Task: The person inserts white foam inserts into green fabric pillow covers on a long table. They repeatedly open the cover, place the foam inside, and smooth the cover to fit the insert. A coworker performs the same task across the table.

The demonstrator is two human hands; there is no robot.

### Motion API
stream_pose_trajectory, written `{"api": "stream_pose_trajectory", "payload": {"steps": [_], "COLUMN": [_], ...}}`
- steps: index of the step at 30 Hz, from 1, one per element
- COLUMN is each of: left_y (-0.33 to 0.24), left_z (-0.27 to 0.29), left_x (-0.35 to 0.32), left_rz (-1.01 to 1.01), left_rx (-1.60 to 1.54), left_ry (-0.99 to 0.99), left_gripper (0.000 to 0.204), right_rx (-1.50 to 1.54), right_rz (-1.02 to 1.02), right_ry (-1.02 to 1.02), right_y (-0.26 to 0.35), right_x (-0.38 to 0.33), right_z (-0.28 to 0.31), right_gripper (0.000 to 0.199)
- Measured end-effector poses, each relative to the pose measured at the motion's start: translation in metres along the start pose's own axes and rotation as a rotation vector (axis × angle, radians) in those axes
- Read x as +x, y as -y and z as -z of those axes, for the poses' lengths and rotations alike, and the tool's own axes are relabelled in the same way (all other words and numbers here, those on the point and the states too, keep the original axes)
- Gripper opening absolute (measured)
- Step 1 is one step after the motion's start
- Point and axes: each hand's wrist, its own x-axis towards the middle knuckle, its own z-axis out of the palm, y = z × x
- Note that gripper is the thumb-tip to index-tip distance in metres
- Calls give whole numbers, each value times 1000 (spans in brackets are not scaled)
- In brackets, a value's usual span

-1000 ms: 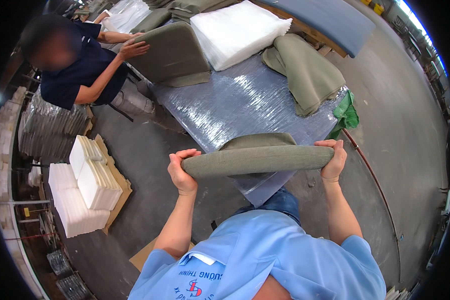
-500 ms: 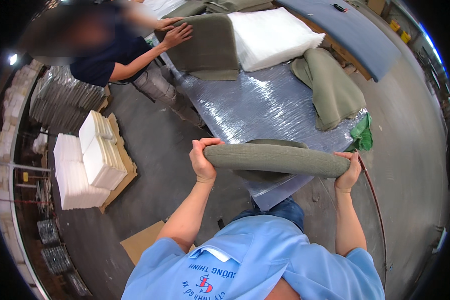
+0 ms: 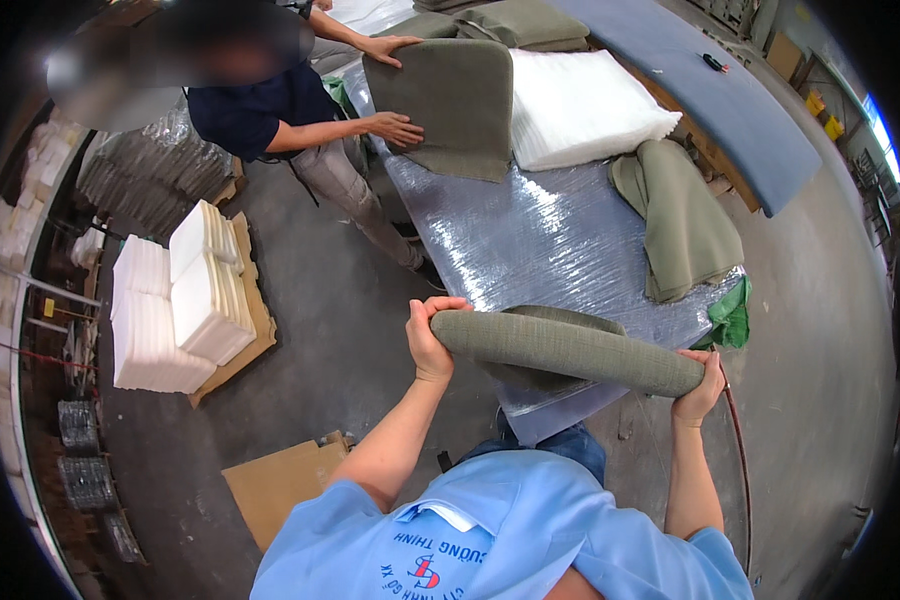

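Between my two hands I hold up a green-grey fabric cushion (image 3: pixel 570 352), its padded edge toward me and tilted down to the right. My left hand (image 3: pixel 431 336) is closed round its left end. My right hand (image 3: pixel 700 388) grips the right end, the fingers partly behind it. A loose flap of the same fabric shows behind the padded edge. Below and beyond the cushion is a table (image 3: pixel 530 240) covered in shiny plastic wrap. Folded green-grey covers (image 3: pixel 675 215) lie at its right side, with a green bag (image 3: pixel 730 315) at the corner.
Across the table a co-worker's hands (image 3: pixel 395 128) rest on another green-grey cushion (image 3: pixel 445 110). Beside it lies a white padding stack (image 3: pixel 585 110). A blue-grey covered table (image 3: pixel 700 80) stands behind. White foam stacks (image 3: pixel 205 300) and cardboard (image 3: pixel 280 485) are on the floor at left. A hose (image 3: pixel 738 450) hangs at right.
The cushion in my hands has tilted, its right end now lower. The co-worker's lower hand has slid down the other cushion, and the whole view has shifted a little.
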Motion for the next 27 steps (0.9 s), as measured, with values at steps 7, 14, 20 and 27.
{"api": "stream_pose_trajectory", "payload": {"steps": [7, 14, 20, 27], "left_y": [4, -20, -33, -6], "left_z": [-4, -65, -152, -210], "left_x": [-8, 19, 74, 37], "left_rz": [-10, -116, -288, -9], "left_rx": [-62, 82, 197, 249], "left_ry": [-114, -40, -58, 305], "left_gripper": [76, 75, 56, 83], "right_rx": [-10, 105, 279, -63], "right_rz": [18, -74, -237, -649], "right_ry": [-15, -123, -67, 303], "right_y": [1, -2, 13, -11], "right_x": [-7, -12, -84, -139], "right_z": [-1, 32, 25, -2], "right_gripper": [54, 53, 51, 39]}}
